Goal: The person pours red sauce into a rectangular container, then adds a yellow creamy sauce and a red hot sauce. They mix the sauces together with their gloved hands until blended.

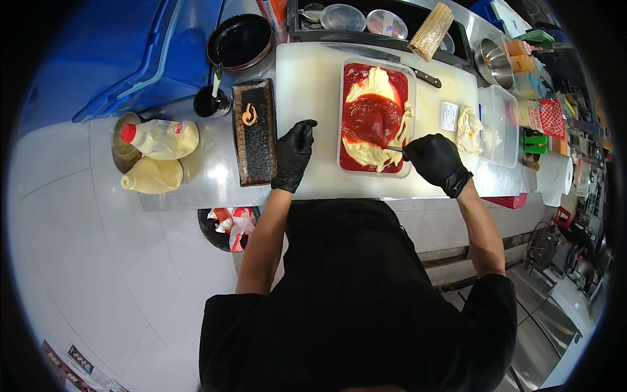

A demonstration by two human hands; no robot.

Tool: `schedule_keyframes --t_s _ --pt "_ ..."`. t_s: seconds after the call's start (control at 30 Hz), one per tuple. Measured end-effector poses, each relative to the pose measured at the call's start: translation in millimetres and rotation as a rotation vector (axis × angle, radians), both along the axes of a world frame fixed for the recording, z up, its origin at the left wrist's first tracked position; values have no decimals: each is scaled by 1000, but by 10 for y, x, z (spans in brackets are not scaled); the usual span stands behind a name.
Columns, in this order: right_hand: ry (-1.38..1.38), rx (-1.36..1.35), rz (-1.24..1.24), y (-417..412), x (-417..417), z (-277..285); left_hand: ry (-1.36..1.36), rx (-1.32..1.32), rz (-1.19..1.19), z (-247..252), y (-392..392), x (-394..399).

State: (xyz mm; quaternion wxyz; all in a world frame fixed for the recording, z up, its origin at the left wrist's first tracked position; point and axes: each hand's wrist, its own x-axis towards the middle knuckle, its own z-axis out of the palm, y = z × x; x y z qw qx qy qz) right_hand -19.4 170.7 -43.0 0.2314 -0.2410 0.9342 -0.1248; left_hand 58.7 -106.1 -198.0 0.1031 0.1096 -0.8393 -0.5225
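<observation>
My right hand (433, 159), in a black glove, grips the metal handle of a utensil (394, 148), probably a spoon. Its head is sunk in the sauce and hidden. Red sauce (374, 117) and pale cream-coloured sauce (365, 153) lie partly swirled together in a clear rectangular plastic tub (412, 88). The tub stands on a white cutting board (313, 88). At the board's left edge, my gloved left hand (294, 157) has its fingers curled together, with nothing visible in them. Beside it lies a dark rectangular plate (254, 152) with a small orange sauce smear (250, 114).
Behind the tub lies a knife (426, 77). A crumpled, smeared wrapper (469, 130) and a clear container (499, 127) sit to the right. Two bottles of pale sauce (161, 139) lie at left, near a black bowl (240, 41) and a dark cup (211, 102).
</observation>
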Motion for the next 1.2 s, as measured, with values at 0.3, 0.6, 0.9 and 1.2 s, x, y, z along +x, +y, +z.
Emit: schedule_keyframes --t_s 0.3,0.6,0.9,1.2 --pt "62 -279 -184 131 -68 -135 52 -13 16 49 33 -31" --pt "212 -55 -72 68 38 -214 -2 -14 18 72 30 11" --pt "124 -60 -63 51 120 -106 3 -23 25 38 28 6" --pt "-5 -178 -102 74 -22 -149 -15 -8 12 70 27 7"
